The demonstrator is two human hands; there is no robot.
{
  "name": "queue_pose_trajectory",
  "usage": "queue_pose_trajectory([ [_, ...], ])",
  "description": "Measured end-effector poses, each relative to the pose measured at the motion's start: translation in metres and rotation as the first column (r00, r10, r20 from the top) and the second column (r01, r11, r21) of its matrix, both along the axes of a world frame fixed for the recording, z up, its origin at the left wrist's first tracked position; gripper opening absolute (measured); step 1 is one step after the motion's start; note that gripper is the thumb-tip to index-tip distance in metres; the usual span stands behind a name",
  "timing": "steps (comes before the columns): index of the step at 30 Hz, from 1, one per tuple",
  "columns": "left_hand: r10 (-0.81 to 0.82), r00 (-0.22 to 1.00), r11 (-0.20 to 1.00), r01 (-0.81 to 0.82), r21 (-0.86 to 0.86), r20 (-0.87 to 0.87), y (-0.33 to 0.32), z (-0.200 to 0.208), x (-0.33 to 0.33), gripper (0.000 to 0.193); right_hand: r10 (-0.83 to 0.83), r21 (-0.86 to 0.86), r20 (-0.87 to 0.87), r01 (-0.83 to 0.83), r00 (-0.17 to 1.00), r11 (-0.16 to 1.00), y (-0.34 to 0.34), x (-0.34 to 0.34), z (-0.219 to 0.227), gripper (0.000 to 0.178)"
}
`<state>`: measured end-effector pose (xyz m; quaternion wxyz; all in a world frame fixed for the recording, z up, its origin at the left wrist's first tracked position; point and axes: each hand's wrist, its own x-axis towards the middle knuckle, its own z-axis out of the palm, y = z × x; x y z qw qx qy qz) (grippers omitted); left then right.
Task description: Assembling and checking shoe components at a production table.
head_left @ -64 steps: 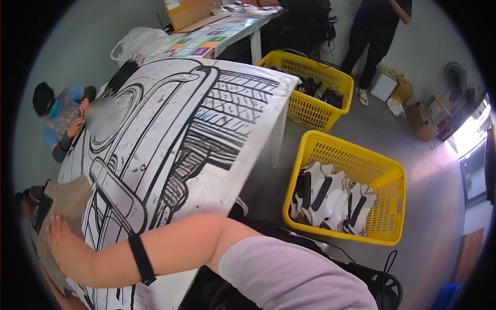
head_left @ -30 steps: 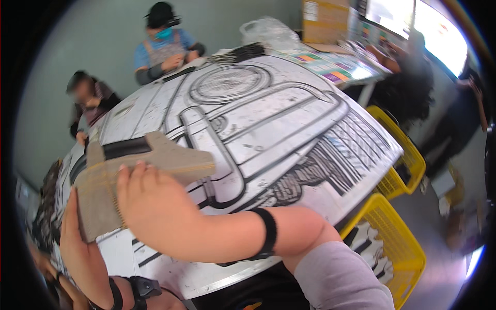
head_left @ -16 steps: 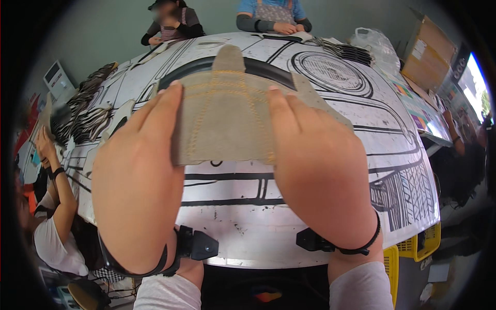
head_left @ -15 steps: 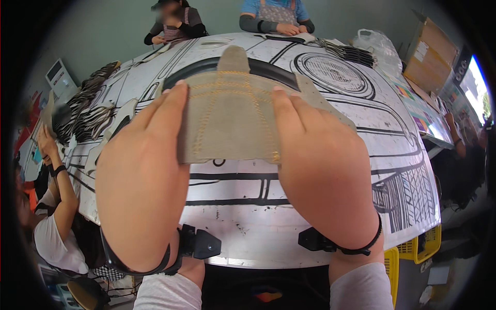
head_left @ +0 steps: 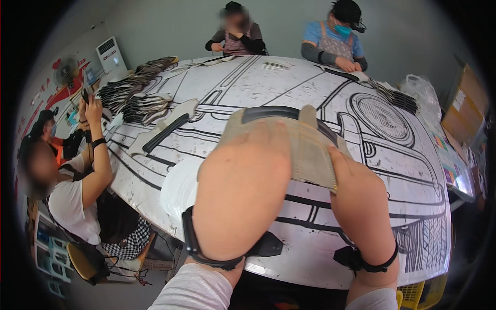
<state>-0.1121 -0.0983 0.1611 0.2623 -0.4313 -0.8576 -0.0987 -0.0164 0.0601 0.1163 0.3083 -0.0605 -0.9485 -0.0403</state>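
Observation:
A grey-beige, suede-like piece (head_left: 311,160) with yellow stitching lies in front of me, turned at a slant. It has a narrow tab (head_left: 308,117) at its far edge and a black curved strip (head_left: 268,112) behind. My left hand (head_left: 245,188) rests over its left part, fingers stretched out flat and close together; its thumb is hidden. At the right edge, my right hand (head_left: 360,191) holds the piece with its fingertips on top, its thumb out of sight. A white round item (head_left: 181,187), partly covered by my left hand, sits beside it on the table.
The white table (head_left: 310,263) carries black line drawings. A similar beige piece with a black strip (head_left: 166,132) lies left, near piles of such pieces (head_left: 147,106). Two people (head_left: 336,44) work across the table, another (head_left: 77,196) sits left. Yellow baskets (head_left: 423,293) stand low right.
My view has swung left, so the scene sits further right. The piece has turned clockwise, and my left hand has moved from its left edge onto its surface.

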Motion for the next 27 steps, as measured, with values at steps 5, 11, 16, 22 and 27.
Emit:
queue_pose_trajectory([
  [5,0.002,1.0,1.0,-0.002,0.001,0.021,0.006,-0.002,0.002,0.043,-0.075,0.007,0.02,0.075,0.997,0.997,0.0,0.005,0.005,0.046],
  [11,0.026,1.0,0.998,-0.026,-0.06,0.009,0.004,-0.001,0.003,0.044,-0.058,0.017,-0.012,0.059,0.998,0.998,0.002,0.009,0.007,0.044],
  [16,-0.03,0.999,0.999,0.031,0.025,-0.016,0.01,-0.001,-0.004,0.046,-0.01,0.033,-0.025,0.011,1.0,0.999,0.008,0.007,0.005,0.044],
  [22,-0.071,0.997,0.996,0.072,0.046,-0.022,0.007,-0.005,-0.006,0.05,-0.001,0.028,-0.041,0.002,0.999,1.0,0.009,0.009,0.001,0.031],
  [27,-0.069,0.997,0.997,0.07,0.03,-0.021,0.008,-0.005,-0.007,0.051,-0.002,0.041,-0.051,0.004,0.999,0.999,0.01,0.007,0.0,0.025],
])
